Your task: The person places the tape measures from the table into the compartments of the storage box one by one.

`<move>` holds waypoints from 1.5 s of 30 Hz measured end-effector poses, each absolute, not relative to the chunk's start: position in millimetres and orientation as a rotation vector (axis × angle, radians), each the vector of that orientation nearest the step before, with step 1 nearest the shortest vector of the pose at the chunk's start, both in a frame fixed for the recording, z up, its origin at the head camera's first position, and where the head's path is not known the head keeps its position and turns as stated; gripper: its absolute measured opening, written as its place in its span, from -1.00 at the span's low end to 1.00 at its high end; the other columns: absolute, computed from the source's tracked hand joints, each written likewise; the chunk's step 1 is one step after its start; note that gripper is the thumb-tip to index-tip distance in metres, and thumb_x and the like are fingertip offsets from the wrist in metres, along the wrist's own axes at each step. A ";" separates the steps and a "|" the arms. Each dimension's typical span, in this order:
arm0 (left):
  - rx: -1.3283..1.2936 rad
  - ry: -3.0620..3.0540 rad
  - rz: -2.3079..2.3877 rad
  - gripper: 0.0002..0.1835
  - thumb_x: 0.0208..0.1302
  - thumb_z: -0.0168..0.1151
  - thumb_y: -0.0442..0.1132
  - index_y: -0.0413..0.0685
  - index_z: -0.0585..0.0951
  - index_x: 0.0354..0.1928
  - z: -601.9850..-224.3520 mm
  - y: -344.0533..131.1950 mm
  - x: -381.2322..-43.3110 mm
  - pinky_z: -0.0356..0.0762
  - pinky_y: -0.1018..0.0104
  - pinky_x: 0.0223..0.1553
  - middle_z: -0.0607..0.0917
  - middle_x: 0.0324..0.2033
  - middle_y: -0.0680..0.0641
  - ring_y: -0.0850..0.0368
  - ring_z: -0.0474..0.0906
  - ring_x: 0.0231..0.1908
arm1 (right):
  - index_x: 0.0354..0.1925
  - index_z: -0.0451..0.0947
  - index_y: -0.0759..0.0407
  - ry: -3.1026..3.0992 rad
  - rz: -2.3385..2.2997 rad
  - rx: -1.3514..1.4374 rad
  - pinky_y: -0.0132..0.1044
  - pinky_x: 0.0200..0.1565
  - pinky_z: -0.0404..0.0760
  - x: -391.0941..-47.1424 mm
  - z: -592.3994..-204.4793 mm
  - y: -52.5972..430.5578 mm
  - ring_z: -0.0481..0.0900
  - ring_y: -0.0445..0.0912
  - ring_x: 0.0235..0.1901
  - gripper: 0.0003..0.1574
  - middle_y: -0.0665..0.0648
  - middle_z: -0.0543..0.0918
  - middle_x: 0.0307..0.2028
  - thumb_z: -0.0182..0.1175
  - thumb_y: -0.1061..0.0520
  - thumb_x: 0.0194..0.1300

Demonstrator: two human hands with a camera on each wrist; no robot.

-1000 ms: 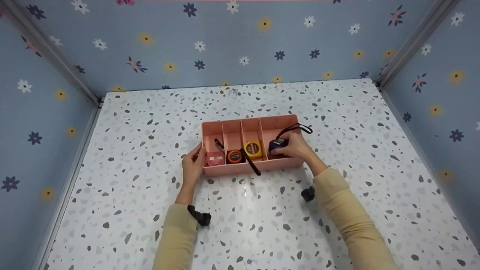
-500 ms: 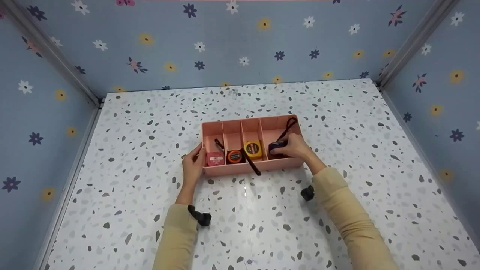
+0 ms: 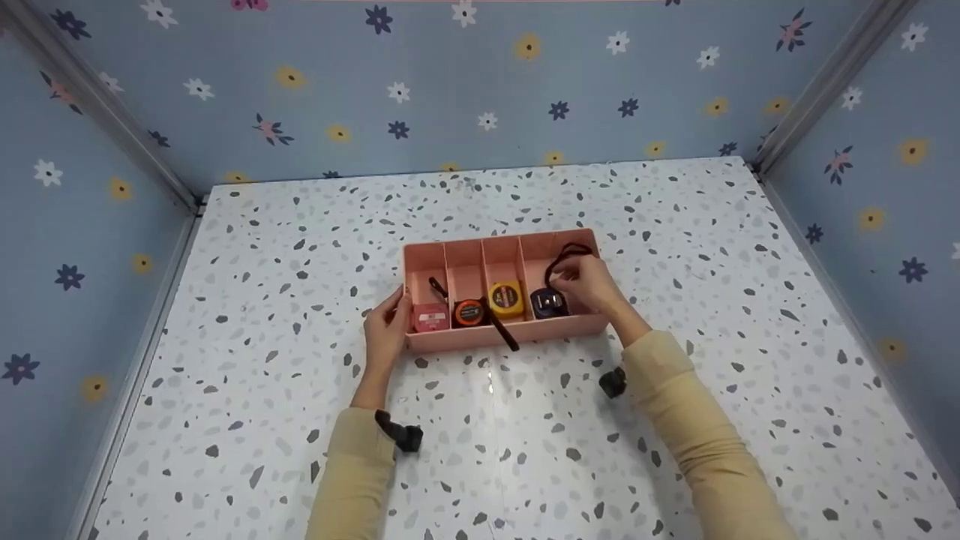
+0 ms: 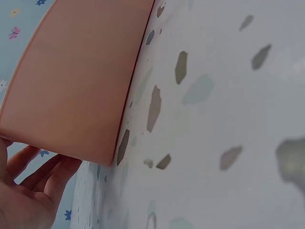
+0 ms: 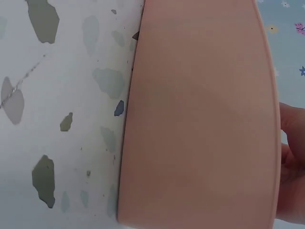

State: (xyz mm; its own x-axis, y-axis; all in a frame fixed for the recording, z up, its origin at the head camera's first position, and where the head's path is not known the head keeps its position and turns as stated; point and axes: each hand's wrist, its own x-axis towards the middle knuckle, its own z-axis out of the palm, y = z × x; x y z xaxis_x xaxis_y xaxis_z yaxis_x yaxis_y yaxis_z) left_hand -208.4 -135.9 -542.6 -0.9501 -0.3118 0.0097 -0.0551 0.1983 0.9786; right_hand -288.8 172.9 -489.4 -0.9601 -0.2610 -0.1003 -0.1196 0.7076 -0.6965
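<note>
A pink divided box point(image 3: 506, 343) lies across the table. Pink point(image 3: 430, 318), black-and-orange point(image 3: 470, 313) and yellow point(image 3: 506, 299) tape measures sit in its left and middle compartments. In the widest compartment at the right lies a navy tape measure point(image 3: 550, 303) with a black looped strap point(image 3: 576, 247). My right hand point(image 3: 591, 285) is over that compartment, its fingertips pinching the strap just above the case. The left hand point(image 3: 385, 330) rests its fingers against the box's left end; in the left wrist view those fingers point(image 4: 62, 174) touch the end wall. The box front hides most of the right hand point(image 5: 293, 167) in the right wrist view.
Speckled white table point(image 3: 480, 465) surrounds the box. Flower-patterned panels point(image 3: 450, 67) stand at the back and both sides. One black strap point(image 3: 504, 330) hangs over the box's front wall. Black wrist cameras point(image 3: 405, 437) are worn at both cuffs.
My right hand has let go of the navy tape measure's case and moved up slightly to its strap. The strap loop, earlier hanging over the box's edge, now lies inside. The left hand stays put.
</note>
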 end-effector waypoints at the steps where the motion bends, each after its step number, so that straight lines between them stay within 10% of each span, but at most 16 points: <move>1: 0.353 -2.266 -1.834 -0.61 0.28 0.02 -0.16 -0.17 0.45 0.11 -542.7 -135.7 -208.1 0.42 0.29 -0.15 0.55 -0.03 -0.14 0.09 0.49 -0.18 | -0.17 0.57 0.36 2.722 -1.100 -0.301 -0.22 -0.26 0.46 -288.2 -490.0 173.5 0.52 0.00 -0.33 -0.70 0.24 0.60 -0.35 0.21 0.24 0.10; 45: 0.346 -2.263 -1.835 -0.61 0.28 0.02 -0.17 -0.17 0.45 0.11 -541.1 -134.6 -208.4 0.43 0.34 -0.22 0.56 -0.05 -0.18 0.02 0.50 -0.19 | -0.21 0.59 0.35 2.833 -1.298 -0.420 -0.27 -0.33 0.46 -265.3 -488.8 188.9 0.52 -0.04 -0.39 -0.76 0.22 0.63 -0.35 0.17 0.25 0.13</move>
